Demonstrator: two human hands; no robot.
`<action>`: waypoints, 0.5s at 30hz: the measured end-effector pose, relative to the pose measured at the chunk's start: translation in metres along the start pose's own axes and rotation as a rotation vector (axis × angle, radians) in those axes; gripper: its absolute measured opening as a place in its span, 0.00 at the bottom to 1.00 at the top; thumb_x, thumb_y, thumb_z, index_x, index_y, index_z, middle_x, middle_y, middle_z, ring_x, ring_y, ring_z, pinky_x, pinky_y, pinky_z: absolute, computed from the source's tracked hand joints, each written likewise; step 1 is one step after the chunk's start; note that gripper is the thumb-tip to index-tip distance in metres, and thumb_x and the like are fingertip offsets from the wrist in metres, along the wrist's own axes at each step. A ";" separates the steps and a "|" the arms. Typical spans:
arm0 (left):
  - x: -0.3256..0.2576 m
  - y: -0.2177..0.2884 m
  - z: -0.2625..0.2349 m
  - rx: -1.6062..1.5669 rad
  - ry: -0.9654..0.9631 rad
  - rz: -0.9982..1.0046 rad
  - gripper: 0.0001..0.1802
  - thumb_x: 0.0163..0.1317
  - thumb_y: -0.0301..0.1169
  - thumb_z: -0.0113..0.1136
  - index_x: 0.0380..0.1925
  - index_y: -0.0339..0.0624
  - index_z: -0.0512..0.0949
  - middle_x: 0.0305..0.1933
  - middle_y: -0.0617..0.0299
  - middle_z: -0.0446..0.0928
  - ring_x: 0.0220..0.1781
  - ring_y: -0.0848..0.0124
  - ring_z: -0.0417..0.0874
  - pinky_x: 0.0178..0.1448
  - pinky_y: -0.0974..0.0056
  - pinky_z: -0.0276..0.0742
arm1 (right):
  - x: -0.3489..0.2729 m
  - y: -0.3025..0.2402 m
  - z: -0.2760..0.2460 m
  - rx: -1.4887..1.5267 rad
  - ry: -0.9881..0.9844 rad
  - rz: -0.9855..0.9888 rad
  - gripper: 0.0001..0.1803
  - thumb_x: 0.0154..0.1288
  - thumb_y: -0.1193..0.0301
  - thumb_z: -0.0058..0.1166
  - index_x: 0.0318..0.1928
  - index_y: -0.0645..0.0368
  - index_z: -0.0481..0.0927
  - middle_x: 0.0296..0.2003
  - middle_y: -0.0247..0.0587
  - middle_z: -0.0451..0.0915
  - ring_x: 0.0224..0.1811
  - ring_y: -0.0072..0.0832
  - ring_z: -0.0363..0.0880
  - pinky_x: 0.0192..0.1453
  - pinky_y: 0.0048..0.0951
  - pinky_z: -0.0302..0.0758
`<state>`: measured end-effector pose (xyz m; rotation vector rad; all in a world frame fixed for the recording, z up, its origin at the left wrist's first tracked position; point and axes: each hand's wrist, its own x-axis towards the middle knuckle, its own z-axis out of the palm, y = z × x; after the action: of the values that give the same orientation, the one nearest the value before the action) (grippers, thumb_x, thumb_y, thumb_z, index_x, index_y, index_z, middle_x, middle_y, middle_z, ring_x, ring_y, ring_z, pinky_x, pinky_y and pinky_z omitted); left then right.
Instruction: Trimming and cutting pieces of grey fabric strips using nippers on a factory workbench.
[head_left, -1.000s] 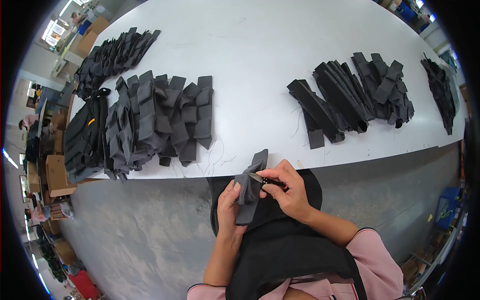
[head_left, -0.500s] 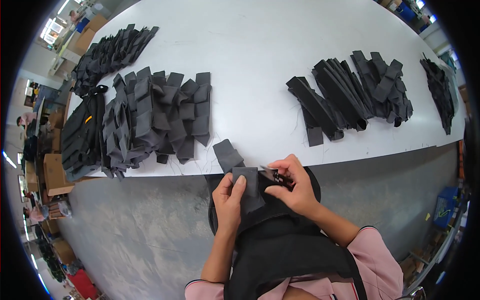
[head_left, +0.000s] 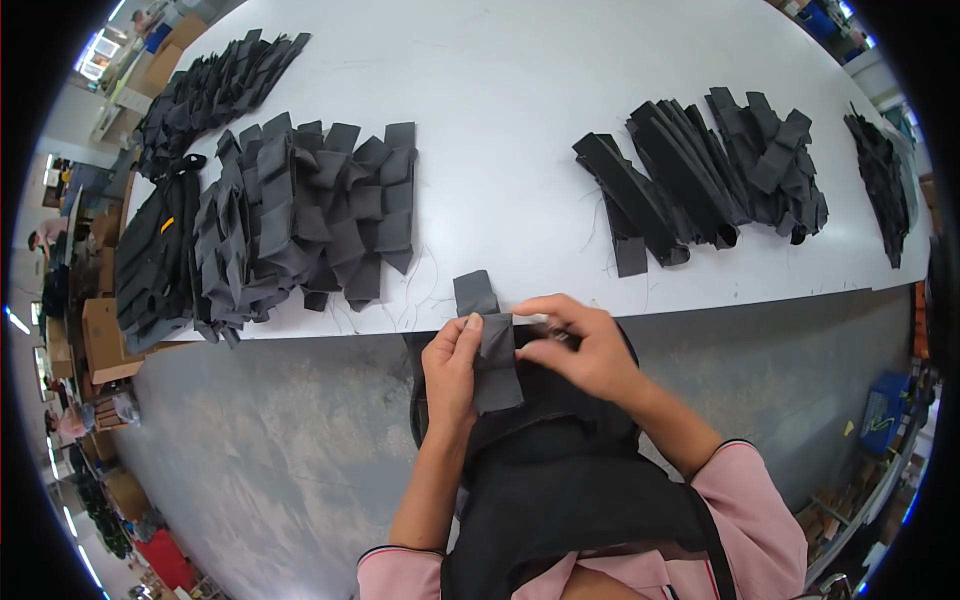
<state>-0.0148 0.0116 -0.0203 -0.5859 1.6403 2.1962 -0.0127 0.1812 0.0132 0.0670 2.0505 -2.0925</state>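
A dark grey strip of folded fabric [head_left: 499,372] is pinched between the thumb and fingers of my left hand [head_left: 450,372]. Its upper end lies over the table's front edge and its lower end hangs in front of my black apron [head_left: 570,500]. My right hand [head_left: 592,350] is closed around small dark thread snips [head_left: 558,334], mostly hidden by the fingers. Its index fingertip and thumb reach the right edge of the fabric. Whether the blades touch the cloth cannot be made out.
On the white table [head_left: 500,130], piles of grey fabric strips [head_left: 335,205] and a black bag-like piece [head_left: 160,250] lie at left. More dark strips [head_left: 685,170] lie at right, with a dark bundle [head_left: 880,190] beyond. Cardboard boxes [head_left: 108,335] stand left; a blue crate [head_left: 885,410] stands right.
The snips' blades, visible beside the fabric before, are now mostly covered by my right hand. The fabric strip is turned more upright, and my left thumb has moved to its upper left edge.
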 end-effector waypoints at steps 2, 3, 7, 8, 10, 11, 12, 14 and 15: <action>-0.002 -0.004 0.000 0.025 -0.029 0.053 0.13 0.67 0.35 0.53 0.37 0.35 0.77 0.33 0.66 0.78 0.34 0.81 0.75 0.41 0.76 0.69 | 0.004 0.005 0.015 -0.247 -0.025 -0.158 0.08 0.59 0.72 0.59 0.38 0.60 0.79 0.22 0.26 0.69 0.22 0.12 0.59 0.27 0.18 0.58; -0.004 -0.004 0.000 0.047 -0.058 0.116 0.13 0.67 0.34 0.54 0.41 0.35 0.77 0.36 0.66 0.78 0.36 0.82 0.73 0.44 0.76 0.68 | 0.010 0.011 0.016 -0.250 -0.024 -0.160 0.08 0.59 0.72 0.59 0.38 0.60 0.79 0.22 0.26 0.69 0.22 0.12 0.59 0.27 0.18 0.58; -0.009 -0.008 -0.006 -0.183 -0.132 -0.038 0.14 0.66 0.32 0.54 0.46 0.34 0.75 0.42 0.64 0.77 0.43 0.82 0.73 0.49 0.72 0.68 | 0.030 0.030 0.016 0.035 -0.057 0.153 0.10 0.61 0.68 0.58 0.31 0.62 0.75 0.20 0.22 0.68 0.22 0.11 0.59 0.25 0.18 0.56; -0.013 -0.004 -0.006 -0.052 -0.207 0.013 0.15 0.66 0.33 0.55 0.48 0.34 0.74 0.44 0.64 0.76 0.45 0.81 0.72 0.51 0.71 0.68 | 0.032 0.032 0.019 0.152 -0.082 0.236 0.10 0.62 0.68 0.57 0.30 0.62 0.75 0.20 0.21 0.68 0.22 0.11 0.60 0.26 0.17 0.57; -0.011 -0.005 -0.004 0.155 -0.184 0.067 0.16 0.66 0.35 0.55 0.46 0.33 0.75 0.42 0.60 0.78 0.44 0.76 0.78 0.49 0.68 0.73 | 0.035 0.038 0.023 0.360 -0.135 0.301 0.08 0.64 0.69 0.55 0.33 0.63 0.75 0.23 0.24 0.69 0.24 0.11 0.62 0.27 0.17 0.59; -0.008 -0.005 -0.004 0.152 -0.183 0.063 0.16 0.66 0.35 0.55 0.46 0.33 0.75 0.42 0.60 0.78 0.44 0.76 0.78 0.49 0.68 0.73 | 0.032 0.038 0.023 0.358 -0.136 0.306 0.08 0.64 0.69 0.55 0.33 0.63 0.75 0.23 0.24 0.69 0.24 0.11 0.62 0.27 0.17 0.59; -0.003 -0.003 -0.006 0.039 -0.156 -0.060 0.16 0.65 0.36 0.55 0.43 0.33 0.75 0.40 0.57 0.79 0.39 0.71 0.80 0.45 0.64 0.78 | 0.029 0.039 0.025 0.292 -0.010 0.238 0.08 0.64 0.70 0.55 0.37 0.63 0.75 0.24 0.25 0.70 0.25 0.11 0.63 0.28 0.17 0.61; 0.000 0.000 -0.005 -0.099 -0.070 -0.162 0.17 0.64 0.38 0.55 0.38 0.30 0.75 0.31 0.54 0.79 0.26 0.66 0.82 0.31 0.61 0.84 | 0.017 0.040 0.020 0.058 0.159 0.019 0.14 0.62 0.73 0.55 0.47 0.63 0.73 0.28 0.28 0.71 0.28 0.13 0.66 0.31 0.18 0.66; 0.001 0.001 -0.006 -0.103 -0.064 -0.164 0.17 0.64 0.38 0.55 0.38 0.30 0.75 0.31 0.54 0.79 0.26 0.66 0.82 0.31 0.61 0.84 | 0.004 0.038 0.013 0.057 0.154 0.024 0.14 0.62 0.73 0.55 0.47 0.63 0.73 0.28 0.28 0.71 0.28 0.13 0.66 0.31 0.18 0.66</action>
<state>-0.0149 0.0053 -0.0214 -0.6470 1.4012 2.1657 -0.0087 0.1676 -0.0243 0.2681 2.0618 -2.1934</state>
